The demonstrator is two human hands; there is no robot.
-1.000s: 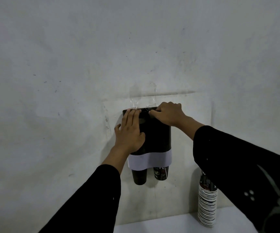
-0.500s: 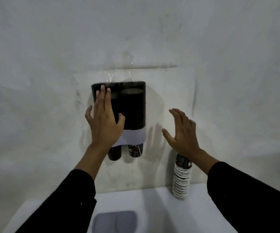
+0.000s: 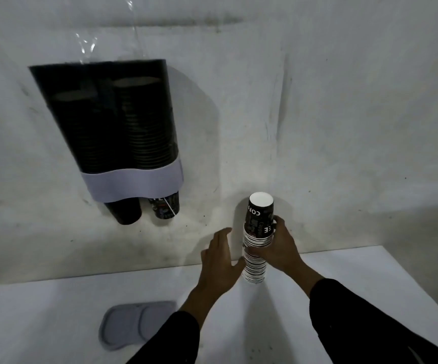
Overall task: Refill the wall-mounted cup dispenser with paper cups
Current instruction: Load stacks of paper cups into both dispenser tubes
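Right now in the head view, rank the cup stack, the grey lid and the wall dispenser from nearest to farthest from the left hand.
1. Cup stack: just right of the left hand, on the table, gripped by the right hand.
2. Grey lid: lower left, flat on the table.
3. Wall dispenser: upper left, on the wall.

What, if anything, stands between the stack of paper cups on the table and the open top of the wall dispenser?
Nothing visible does. The stack of paper cups, gripped by the right hand, has only bare wall between it and the dispenser. The left hand is beside the stack, below that path.
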